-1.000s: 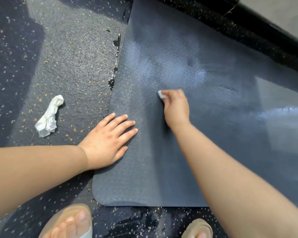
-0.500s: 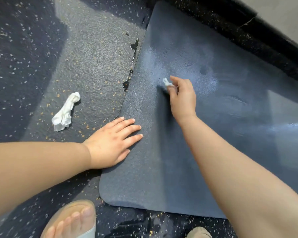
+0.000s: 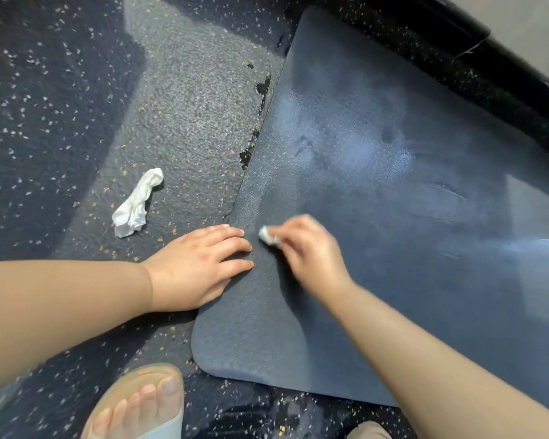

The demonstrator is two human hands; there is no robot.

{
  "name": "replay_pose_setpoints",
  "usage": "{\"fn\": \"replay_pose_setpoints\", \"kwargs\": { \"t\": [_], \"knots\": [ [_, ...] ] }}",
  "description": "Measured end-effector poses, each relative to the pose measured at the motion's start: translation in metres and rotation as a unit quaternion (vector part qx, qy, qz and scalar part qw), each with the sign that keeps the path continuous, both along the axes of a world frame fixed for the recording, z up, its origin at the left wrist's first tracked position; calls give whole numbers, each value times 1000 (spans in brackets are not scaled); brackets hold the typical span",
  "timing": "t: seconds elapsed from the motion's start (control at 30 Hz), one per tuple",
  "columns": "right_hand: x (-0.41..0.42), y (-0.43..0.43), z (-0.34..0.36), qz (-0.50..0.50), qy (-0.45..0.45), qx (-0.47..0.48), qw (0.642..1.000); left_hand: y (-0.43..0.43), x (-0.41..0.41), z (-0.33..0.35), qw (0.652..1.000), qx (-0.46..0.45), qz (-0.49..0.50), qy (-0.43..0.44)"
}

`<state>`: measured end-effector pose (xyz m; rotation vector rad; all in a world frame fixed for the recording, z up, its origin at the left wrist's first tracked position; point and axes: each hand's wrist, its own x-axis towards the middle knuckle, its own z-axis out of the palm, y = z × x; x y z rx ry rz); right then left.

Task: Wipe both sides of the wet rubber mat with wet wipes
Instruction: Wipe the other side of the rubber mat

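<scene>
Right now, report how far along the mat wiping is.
Done, apparently: the dark grey rubber mat shows smeared streaks across its far part, and a crumpled white wipe lies on the speckled floor. In hand: the right hand holds a small balled white wipe on the mat near its left edge; the left hand presses that edge flat. Left, likely: the near corner and the underside.

Single wide-angle view, worn on the head. Aimed forward and steeply down at the floor (image 3: 178,99). Set close: left hand (image 3: 197,267) at mid-frame, near enough to show the wet wipe (image 3: 268,236) pinched in the right hand (image 3: 311,251). Sandalled foot (image 3: 140,403) directly beneath the lens. Reaches to the floor's far edge at the black skirting (image 3: 488,68).
</scene>
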<state>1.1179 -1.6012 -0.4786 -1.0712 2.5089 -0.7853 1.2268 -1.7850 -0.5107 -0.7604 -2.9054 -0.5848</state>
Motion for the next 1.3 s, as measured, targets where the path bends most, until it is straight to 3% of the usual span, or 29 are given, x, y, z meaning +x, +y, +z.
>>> {"fn": "replay_pose_setpoints", "kwargs": {
  "t": [0.17,0.27,0.33,0.43,0.53,0.63,0.7,0.8,0.9,0.97,1.07,1.2,1.3],
  "knots": [
    [-101,-72,-5,-216,28,-27,976,-5,3,4,999,0,-6,-40],
    [-122,-96,-22,-247,12,0,969,-8,4,6,998,-3,-4,-55],
    [-104,-97,-28,-213,30,22,976,-10,5,9,998,-2,-5,-60],
    [-50,-68,-23,-86,72,5,994,-13,2,14,995,47,11,-91],
    [-9,-25,-15,64,52,-1,997,-15,-6,17,974,152,107,-132],
    [-7,-8,-5,137,28,10,990,-17,-19,16,962,165,177,-127],
    [-29,-17,-3,63,37,-9,997,-15,-30,13,962,143,195,-129],
    [-70,-44,-9,-153,41,-18,987,-13,-52,9,949,119,252,-149],
    [-76,-63,-23,-235,24,16,972,-13,-72,10,945,116,271,-139],
    [-54,-65,-25,-211,40,20,977,-13,-83,11,946,116,266,-142],
    [2,-46,-19,-64,65,-8,996,-13,-87,11,958,104,219,-155],
    [54,-2,-4,97,-31,14,995,-9,-68,17,975,104,130,-150],
    [41,11,5,86,-31,3,996,-3,-54,11,981,61,96,-156]
  ]
}}
